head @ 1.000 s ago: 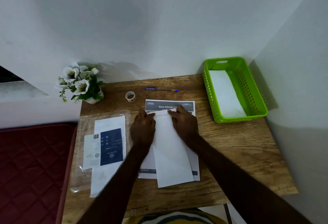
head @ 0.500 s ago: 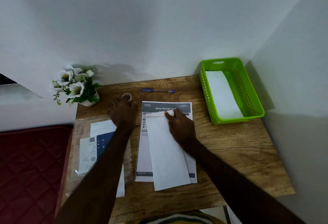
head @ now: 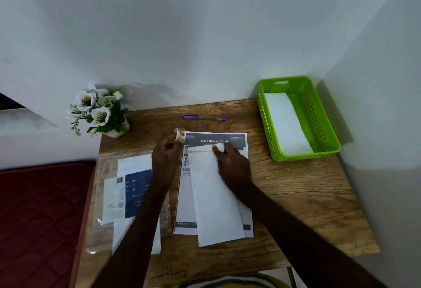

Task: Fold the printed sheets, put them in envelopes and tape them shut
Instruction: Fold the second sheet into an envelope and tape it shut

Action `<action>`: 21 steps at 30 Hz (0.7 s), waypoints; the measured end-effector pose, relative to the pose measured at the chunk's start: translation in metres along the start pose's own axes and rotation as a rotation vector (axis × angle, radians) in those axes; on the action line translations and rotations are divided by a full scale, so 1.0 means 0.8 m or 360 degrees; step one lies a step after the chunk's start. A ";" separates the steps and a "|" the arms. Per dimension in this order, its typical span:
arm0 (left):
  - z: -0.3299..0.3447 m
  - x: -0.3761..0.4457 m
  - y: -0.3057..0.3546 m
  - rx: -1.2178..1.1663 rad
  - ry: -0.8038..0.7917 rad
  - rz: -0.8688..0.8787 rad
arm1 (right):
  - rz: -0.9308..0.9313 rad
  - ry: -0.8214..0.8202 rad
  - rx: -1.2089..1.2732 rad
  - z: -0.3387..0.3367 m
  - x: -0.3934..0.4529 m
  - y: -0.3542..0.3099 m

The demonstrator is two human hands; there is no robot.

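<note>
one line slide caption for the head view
Left hand lifts tape roll; right hand pins envelope flap.

printed sheet (head: 237, 138) text — blurred, envelope-covered

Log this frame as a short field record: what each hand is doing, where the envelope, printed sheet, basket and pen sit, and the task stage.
left hand: holds tape roll lifted above the table
right hand: presses the folded flap of envelope
envelope: lies on printed sheet, flap end away from the person
green basket: far right corner, white paper inside
pen: beyond the sheet, near the wall
stage: flap folded, no tape seen on it yet
</note>
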State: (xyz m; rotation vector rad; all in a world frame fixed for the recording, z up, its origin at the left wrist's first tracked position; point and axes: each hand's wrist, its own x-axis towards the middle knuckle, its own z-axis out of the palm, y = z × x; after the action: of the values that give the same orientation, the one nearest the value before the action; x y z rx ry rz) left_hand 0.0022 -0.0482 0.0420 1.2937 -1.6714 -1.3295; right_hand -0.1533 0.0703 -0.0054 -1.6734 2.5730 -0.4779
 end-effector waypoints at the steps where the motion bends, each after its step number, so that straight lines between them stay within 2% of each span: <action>1: -0.001 -0.007 0.001 -0.0084 -0.0064 -0.0037 | -0.0002 -0.0010 0.0003 0.000 0.000 0.000; 4: -0.004 -0.026 0.000 -0.0249 -0.0163 -0.0153 | -0.0006 -0.0035 0.0061 -0.005 0.000 0.000; 7: -0.006 -0.037 -0.001 -0.0284 -0.0193 -0.0148 | -0.0010 -0.0018 0.0101 -0.010 0.001 0.002; 11: -0.008 -0.051 0.004 -0.0282 -0.0179 -0.0125 | -0.0023 -0.0204 0.0179 -0.020 0.009 0.007; 16: -0.011 -0.065 0.009 -0.0252 -0.0127 -0.0139 | 0.0159 0.0059 0.0825 -0.050 0.008 -0.019; 21: -0.018 -0.074 0.012 -0.0205 -0.0173 -0.0123 | 0.0179 0.0107 0.1346 -0.068 -0.010 -0.049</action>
State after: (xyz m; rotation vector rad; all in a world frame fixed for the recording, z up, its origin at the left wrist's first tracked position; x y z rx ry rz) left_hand 0.0311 0.0030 0.0612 1.2414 -1.5926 -1.5516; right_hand -0.1258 0.0754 0.0558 -1.1976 1.9941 -1.3737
